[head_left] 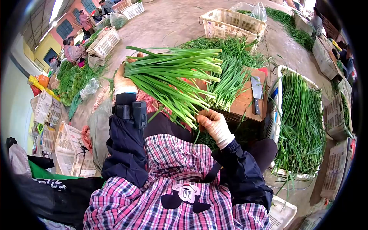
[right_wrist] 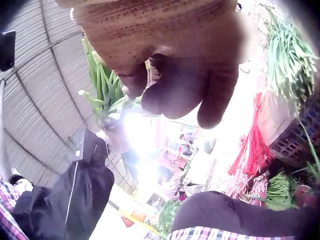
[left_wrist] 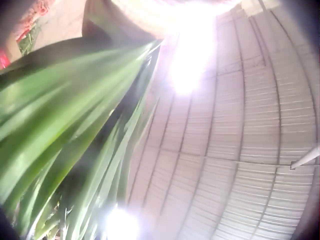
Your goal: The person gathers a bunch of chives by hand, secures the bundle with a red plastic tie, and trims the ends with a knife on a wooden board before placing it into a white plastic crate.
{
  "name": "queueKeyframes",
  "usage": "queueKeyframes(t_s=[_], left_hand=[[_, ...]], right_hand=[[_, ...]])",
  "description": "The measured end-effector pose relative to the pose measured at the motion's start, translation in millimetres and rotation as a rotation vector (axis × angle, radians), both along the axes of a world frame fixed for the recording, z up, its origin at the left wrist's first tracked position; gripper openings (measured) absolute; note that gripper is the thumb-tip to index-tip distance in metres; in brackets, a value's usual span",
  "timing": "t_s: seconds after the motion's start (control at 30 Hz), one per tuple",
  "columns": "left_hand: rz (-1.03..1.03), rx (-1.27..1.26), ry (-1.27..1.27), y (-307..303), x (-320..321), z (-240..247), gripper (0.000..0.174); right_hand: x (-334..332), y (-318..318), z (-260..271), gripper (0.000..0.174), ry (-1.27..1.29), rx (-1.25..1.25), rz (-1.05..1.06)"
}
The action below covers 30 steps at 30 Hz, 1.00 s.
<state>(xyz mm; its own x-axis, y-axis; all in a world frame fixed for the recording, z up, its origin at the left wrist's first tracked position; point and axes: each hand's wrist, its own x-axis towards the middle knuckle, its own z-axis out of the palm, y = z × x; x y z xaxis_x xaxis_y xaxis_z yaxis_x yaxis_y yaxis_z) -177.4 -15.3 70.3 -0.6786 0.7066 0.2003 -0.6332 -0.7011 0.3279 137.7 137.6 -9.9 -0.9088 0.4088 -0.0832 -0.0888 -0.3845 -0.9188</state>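
Observation:
A fanned bunch of garlic chives (head_left: 172, 74) lies across my left hand (head_left: 123, 81), which grips it by the leafy side at the left in the head view. The pale cut ends of the stalks point right. At the lower right of the bunch, my right hand (head_left: 215, 125) pinches between thumb and forefinger at the stalk ends. Both hands wear off-white gloves. In the right wrist view the curled glove fingers (right_wrist: 185, 90) hide part of the stalks (right_wrist: 102, 85). Broad green leaves (left_wrist: 65, 125) fill the left of the left wrist view.
A cleaver (head_left: 256, 92) lies on a brown board (head_left: 245, 103) beside a pile of trimmed chives (head_left: 228, 78). Right of it stands a white crate (head_left: 281, 76) full of chives. Another crate (head_left: 230, 28) is behind. Red strings (right_wrist: 252, 150) hang near my knee. Other people work farther back.

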Motion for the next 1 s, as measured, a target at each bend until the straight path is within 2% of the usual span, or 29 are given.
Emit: queueKeyframes(t_s=[0.03, 0.13, 0.23, 0.33, 0.37, 0.4, 0.47, 0.53, 0.6, 0.63, 0.73, 0.77, 0.87, 0.9, 0.93, 1.0], left_hand=[[-0.044, 0.034, 0.045, -1.2, -0.3, -1.0, 0.029], [0.255, -0.165, -0.185, 3.6, -10.3, 1.5, 0.032], [0.294, -0.216, -0.157, 7.8, -8.3, 2.5, 0.033], [0.212, -0.191, -0.140, 4.8, -19.6, -0.1, 0.033], [0.181, -0.209, -0.017, 4.7, -16.0, -0.7, 0.035], [0.327, -0.315, -0.042, 14.4, -9.1, 7.1, 0.034], [0.389, -0.355, -0.102, 20.4, 7.7, 22.7, 0.035], [0.394, -0.352, 0.004, 12.2, -9.2, 16.8, 0.036], [0.416, -0.382, 0.057, 9.9, -5.8, 24.4, 0.036], [0.418, -0.355, -0.086, 12.3, 2.7, 35.1, 0.036], [0.383, -0.263, -0.104, 1.5, -23.2, 24.3, 0.035], [0.390, -0.267, -0.097, -1.8, -22.5, 21.5, 0.036], [0.182, -0.170, -0.099, -9.1, -3.5, 29.2, 0.036], [0.090, -0.086, -0.088, -15.6, -19.5, 19.6, 0.039], [0.110, -0.100, -0.080, -13.9, -14.7, 22.1, 0.039], [0.154, -0.127, -0.061, -12.3, -0.9, 26.3, 0.038]], right_hand=[[-2.0, 1.0, -4.3, 0.017, -0.003, 0.017, 0.022], [-1.5, 0.7, -7.4, 0.016, -0.031, 0.076, 0.057], [8.7, 2.0, 2.0, 0.016, -0.038, 0.079, 0.094], [23.0, 14.7, -7.9, 0.015, -0.019, 0.202, 0.202], [29.5, 19.6, -11.4, 0.015, -0.084, 0.230, 0.218], [37.3, 25.7, -15.5, 0.016, -0.149, 0.259, 0.234], [56.3, 44.6, -35.1, 0.020, -0.228, 0.406, 0.363], [75.5, 56.2, -31.3, 0.024, -0.543, 1.108, 0.543], [82.6, 58.6, -36.6, 0.028, -0.926, 1.541, 0.794], [84.1, 57.4, -26.7, 0.028, -0.917, 1.494, 0.734], [73.3, 49.9, -19.4, 0.026, -0.282, 1.237, 0.216], [61.3, 41.5, -13.2, 0.022, -0.146, 1.172, 0.102], [23.5, 15.5, -7.1, 0.025, -0.021, 0.852, -0.030], [12.6, 5.7, -5.0, 0.027, -0.007, 0.589, -0.024], [3.3, -1.6, -4.0, 0.029, 0.009, 0.328, -0.016], [-12.6, -7.7, -12.6, 0.035, 0.033, 0.182, 0.052]])
